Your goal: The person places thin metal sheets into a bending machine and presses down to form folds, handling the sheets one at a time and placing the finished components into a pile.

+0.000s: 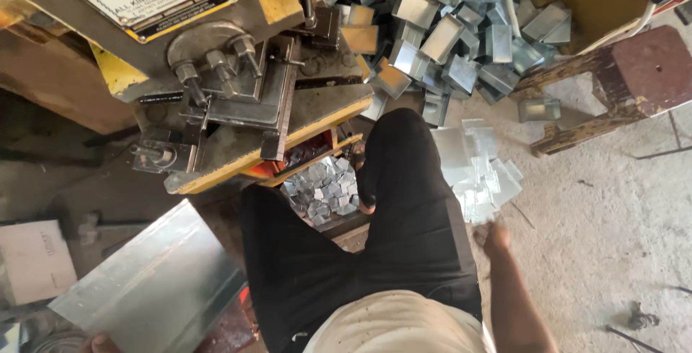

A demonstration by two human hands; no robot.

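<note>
I count one press machine [216, 72], one large metal sheet [151, 281], one wooden stool [613, 79], and two heaps: many bent metal boxes [447, 28] and many small flat offcuts [324, 187], too many to count.

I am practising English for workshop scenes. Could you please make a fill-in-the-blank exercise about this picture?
1. The left hand holds a flat metal ____ by its lower edge.
2. The right hand reaches down toward the stack of flat blanks on the ____.
3. The pile of folded metal boxes lies ____ the wooden stool.
4. The person's trousers are ____.

Missing words: sheet; floor; beside; black
</note>
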